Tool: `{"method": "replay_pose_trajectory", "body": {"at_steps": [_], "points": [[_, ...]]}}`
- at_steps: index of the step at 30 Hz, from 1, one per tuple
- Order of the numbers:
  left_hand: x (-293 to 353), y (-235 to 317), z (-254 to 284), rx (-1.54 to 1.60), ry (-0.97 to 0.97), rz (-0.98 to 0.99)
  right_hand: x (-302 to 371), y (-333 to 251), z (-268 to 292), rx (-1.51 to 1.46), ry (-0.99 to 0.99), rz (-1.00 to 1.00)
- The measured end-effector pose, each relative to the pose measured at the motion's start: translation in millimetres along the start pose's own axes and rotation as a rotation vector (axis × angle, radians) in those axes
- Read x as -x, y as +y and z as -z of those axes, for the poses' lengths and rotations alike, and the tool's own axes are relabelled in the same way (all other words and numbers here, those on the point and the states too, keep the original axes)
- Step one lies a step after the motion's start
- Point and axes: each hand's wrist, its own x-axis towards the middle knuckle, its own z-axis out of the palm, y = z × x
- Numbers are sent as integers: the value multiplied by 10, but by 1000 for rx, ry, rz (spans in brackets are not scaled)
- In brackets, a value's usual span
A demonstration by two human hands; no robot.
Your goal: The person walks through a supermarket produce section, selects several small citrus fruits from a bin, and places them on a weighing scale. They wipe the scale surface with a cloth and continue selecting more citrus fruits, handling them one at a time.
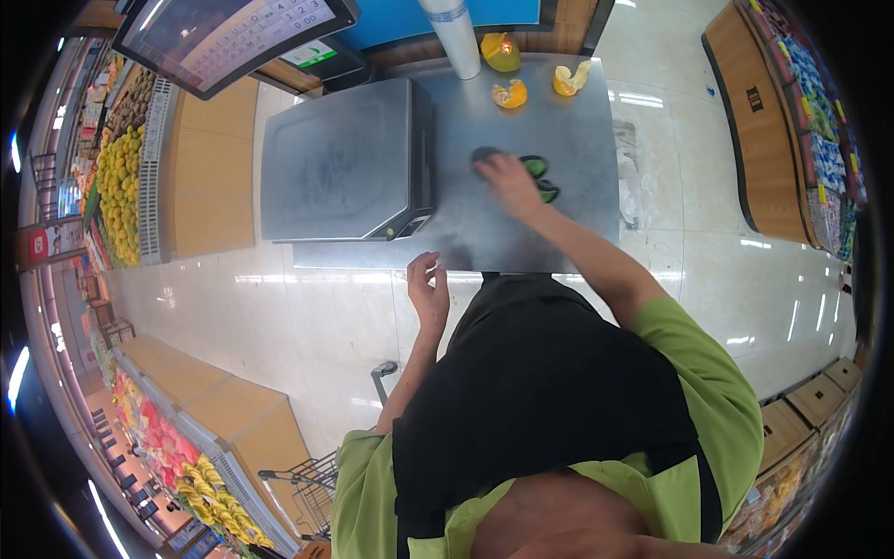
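Observation:
My right hand reaches over the metal counter, its fingers blurred and closed on a dark rounded thing whose kind I cannot make out. Just right of that hand lie two dark pieces with bright green insides, partly covered by it. My left hand hovers at the counter's near edge, below the scale, with loosely bent fingers apart and nothing in them. Farther back are an opened orange peel, another peel piece and a yellow-green fruit.
A wide flat scale takes up the counter's left side. A screen overhangs the far left, and a roll of clear bags stands at the back. Fruit shelves line the left; a shopping cart is behind my left arm.

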Motion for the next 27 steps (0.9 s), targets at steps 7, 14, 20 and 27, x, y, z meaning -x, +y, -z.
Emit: {"method": "replay_pose_trajectory", "body": {"at_steps": [7, 14, 20, 27], "points": [[137, -62, 124, 42, 120, 57, 592, -719, -19, -260, -578, 508], [197, -153, 172, 88, 169, 87, 1528, 1205, 1571, 41, -240, -343], [-23, 197, -41, 397, -115, 205, 1348, 1558, 2405, -106, 301, -858], [-501, 836, -933, 1126, -694, 646, 630, -297, 1754, -444, 74, 7]]}}
